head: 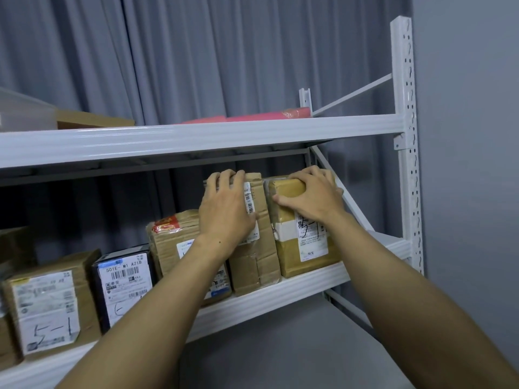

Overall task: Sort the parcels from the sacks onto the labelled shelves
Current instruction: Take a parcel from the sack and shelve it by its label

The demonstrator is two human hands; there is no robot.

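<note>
On the middle shelf [309, 279] of a white rack stand several cardboard parcels. My left hand [224, 206] grips the top of a tall creased brown box [258, 248] with a barcode label. Beside it on the right stands a tape-wrapped yellowish box [303, 245] with a white label, and my right hand [311, 195] curls over its top edge. Both boxes stand upright and touch each other near the shelf's right end.
Left of the held boxes stand a brown parcel with red tape [174, 240], a black box with a white label [123, 284] and another brown parcel [47, 307]. The upper shelf [196, 136] carries a pink package [266, 116] and a cardboard box [92, 120]. A grey curtain hangs behind.
</note>
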